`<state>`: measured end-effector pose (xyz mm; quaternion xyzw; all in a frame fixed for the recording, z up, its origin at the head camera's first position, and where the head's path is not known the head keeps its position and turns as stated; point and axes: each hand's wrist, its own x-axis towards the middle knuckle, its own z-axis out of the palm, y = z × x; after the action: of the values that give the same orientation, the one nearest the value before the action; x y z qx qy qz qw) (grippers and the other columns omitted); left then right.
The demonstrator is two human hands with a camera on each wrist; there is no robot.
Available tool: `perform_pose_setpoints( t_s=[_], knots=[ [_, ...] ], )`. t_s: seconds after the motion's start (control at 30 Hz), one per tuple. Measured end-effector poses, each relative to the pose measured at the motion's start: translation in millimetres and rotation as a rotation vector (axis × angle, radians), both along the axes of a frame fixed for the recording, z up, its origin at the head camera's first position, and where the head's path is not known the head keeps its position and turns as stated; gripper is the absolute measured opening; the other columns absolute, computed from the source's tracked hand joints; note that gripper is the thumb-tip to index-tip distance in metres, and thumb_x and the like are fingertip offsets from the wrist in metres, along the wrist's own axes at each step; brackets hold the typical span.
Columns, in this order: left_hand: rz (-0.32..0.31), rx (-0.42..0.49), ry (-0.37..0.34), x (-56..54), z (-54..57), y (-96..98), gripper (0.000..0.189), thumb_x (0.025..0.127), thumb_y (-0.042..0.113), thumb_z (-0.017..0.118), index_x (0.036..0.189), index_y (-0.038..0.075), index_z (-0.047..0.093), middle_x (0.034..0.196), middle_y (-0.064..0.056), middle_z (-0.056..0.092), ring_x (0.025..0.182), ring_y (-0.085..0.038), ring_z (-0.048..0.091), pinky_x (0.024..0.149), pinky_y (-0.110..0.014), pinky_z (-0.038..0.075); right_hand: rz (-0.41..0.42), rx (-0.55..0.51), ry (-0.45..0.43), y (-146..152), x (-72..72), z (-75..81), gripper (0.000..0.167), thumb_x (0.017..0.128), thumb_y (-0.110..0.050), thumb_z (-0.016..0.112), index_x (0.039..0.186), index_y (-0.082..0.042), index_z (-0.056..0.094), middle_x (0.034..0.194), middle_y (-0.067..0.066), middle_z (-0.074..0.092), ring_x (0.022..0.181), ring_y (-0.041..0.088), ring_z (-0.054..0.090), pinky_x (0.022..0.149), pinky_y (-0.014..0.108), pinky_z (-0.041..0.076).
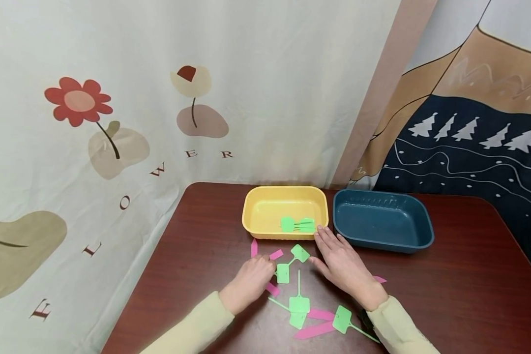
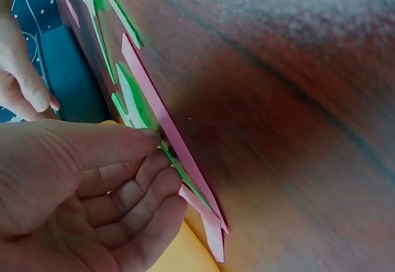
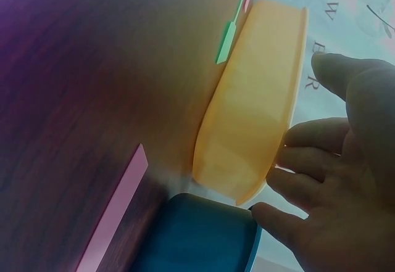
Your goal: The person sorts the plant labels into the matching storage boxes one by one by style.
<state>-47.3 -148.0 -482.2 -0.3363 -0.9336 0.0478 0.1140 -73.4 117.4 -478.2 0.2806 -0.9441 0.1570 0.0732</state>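
- Pinches, as far as the views show, the stem of a green tag [image 1: 282,273] between thumb and index finger of the left hand [image 1: 249,278], on the near side of the yellow tray [image 1: 263,209] and apart from it; curls the other fingers in beside the index.
- Shows the tag's plate just right of those fingertips, nearer the yellow tray's right end; hides part of the stem under the left hand in the head view, but shows a thin green line past the curled fingers in the left wrist view.
- Lays the right hand [image 1: 342,265] at the yellow tray's near right corner, fingers extended and close together, thumb spread away; cannot tell how firmly the fingertips touch the rim.
- Has a second tag [image 1: 300,253] between held tag and yellow tray, by the right thumb; cannot tell whether in contact.
- Holds more tags inside the yellow tray, near its right front, too overlapped to count.
- Has three tags farther out on the yellow tray's near side, two overlapping.
- Scatters pink strips [image 1: 311,330] on that same side, some partly covered by hands or tags.
- Has the blue tray [image 1: 382,219] just right of the yellow tray, cut off in the right wrist view.
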Motion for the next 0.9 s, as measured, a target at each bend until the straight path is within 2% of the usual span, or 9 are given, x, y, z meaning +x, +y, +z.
perform_pose_setpoints(
  t_s=[0.3,0.4,0.6,0.9],
  knots=[
    [-0.048,-0.032,0.012,-3.0,2.3,-2.5,0.019,0.080,-0.003,0.082,0.079,0.011,0.070,0.073,-0.003,0.059,0.068,-0.018,0.058,0.061,-0.027,0.052,0.006,-0.010,0.007,0.9,0.4,0.4,0.066,0.098,-0.034,0.073,0.148,0.004,0.053,0.156,0.021,0.047,0.147,0.036,0.041,0.115,0.057,0.037],
    [-0.046,-0.011,0.001,-3.3,2.4,-3.1,0.018,0.081,-0.002,0.080,0.078,0.011,0.069,0.072,-0.003,0.059,0.067,-0.018,0.057,0.060,-0.026,0.052,0.007,-0.012,0.011,0.5,0.3,-0.4,0.066,0.097,-0.033,0.073,0.147,0.005,0.053,0.156,0.021,0.047,0.147,0.036,0.042,0.115,0.056,0.037],
    [-0.014,0.094,-0.073,-3.6,0.8,-3.0,0.018,0.081,-0.003,0.075,0.072,0.010,0.066,0.068,-0.003,0.055,0.061,-0.018,0.054,0.053,-0.027,0.050,0.015,-0.020,0.037,0.2,0.4,-2.2,0.064,0.096,-0.030,0.075,0.145,0.006,0.055,0.154,0.022,0.048,0.145,0.037,0.045,0.114,0.056,0.038],
    [0.002,0.195,-0.201,-8.2,5.3,-4.7,0.023,0.077,-0.002,0.074,0.068,0.013,0.059,0.065,0.002,0.048,0.060,-0.014,0.049,0.051,-0.024,0.045,0.011,-0.016,0.018,0.7,0.9,-0.7,0.063,0.097,-0.029,0.074,0.146,0.006,0.054,0.156,0.021,0.047,0.146,0.036,0.043,0.116,0.055,0.037]
  ],
)
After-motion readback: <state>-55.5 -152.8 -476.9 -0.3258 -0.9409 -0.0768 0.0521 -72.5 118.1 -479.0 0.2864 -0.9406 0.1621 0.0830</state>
